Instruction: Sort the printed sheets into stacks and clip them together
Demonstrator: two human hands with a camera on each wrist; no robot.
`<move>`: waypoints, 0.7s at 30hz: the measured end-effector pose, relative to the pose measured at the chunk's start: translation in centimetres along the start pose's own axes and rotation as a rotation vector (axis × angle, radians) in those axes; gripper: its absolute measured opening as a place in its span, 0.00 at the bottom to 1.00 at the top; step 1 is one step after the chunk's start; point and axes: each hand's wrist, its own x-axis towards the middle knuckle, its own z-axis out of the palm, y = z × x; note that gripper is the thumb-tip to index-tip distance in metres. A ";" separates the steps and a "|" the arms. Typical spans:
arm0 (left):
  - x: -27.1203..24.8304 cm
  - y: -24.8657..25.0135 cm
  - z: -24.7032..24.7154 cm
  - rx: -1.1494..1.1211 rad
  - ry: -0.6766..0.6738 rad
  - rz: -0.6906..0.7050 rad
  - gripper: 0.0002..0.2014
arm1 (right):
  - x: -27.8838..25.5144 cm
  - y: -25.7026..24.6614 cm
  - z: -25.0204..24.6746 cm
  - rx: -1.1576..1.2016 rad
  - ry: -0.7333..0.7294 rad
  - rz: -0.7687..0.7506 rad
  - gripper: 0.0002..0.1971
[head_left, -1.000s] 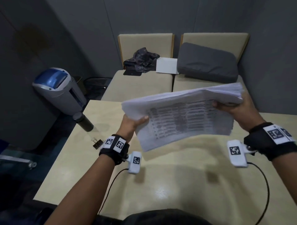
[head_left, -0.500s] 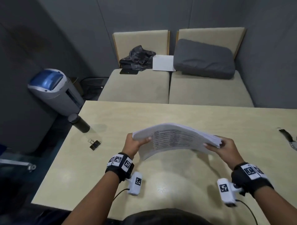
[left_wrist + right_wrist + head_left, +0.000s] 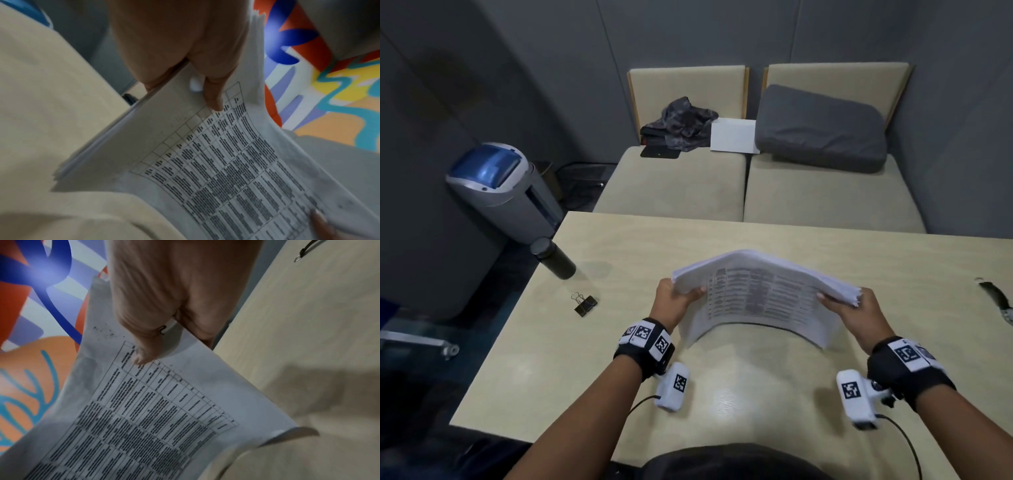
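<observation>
A thick stack of printed sheets (image 3: 756,298) with a table of text on top arches upward over the middle of the beige table (image 3: 619,359). My left hand (image 3: 678,301) grips its left edge, thumb on top, and my right hand (image 3: 856,311) grips its right edge. The left wrist view shows the stack (image 3: 216,170) pinched between thumb and fingers of the left hand (image 3: 185,68). In the right wrist view the right hand (image 3: 164,321) holds the sheets (image 3: 164,410) with the thumb pressed on the print. A black binder clip (image 3: 585,304) lies on the table to the left of the stack.
A dark cylindrical bottle (image 3: 553,257) stands at the table's left far corner. A strap-like dark object (image 3: 996,298) lies at the right edge. Beyond the table are beige seats (image 3: 674,185) with a grey cushion (image 3: 822,128), and a grey-blue bin (image 3: 496,192) on the floor.
Both hands have brought the stack down from chest height to just above the table and closer to me. The sheets now bow upward between the two hands.
</observation>
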 end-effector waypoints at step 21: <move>1.8 9.0 2.6 0.974 -0.289 0.485 0.09 | 2.2 -13.2 5.8 -1.055 -0.332 -0.444 0.23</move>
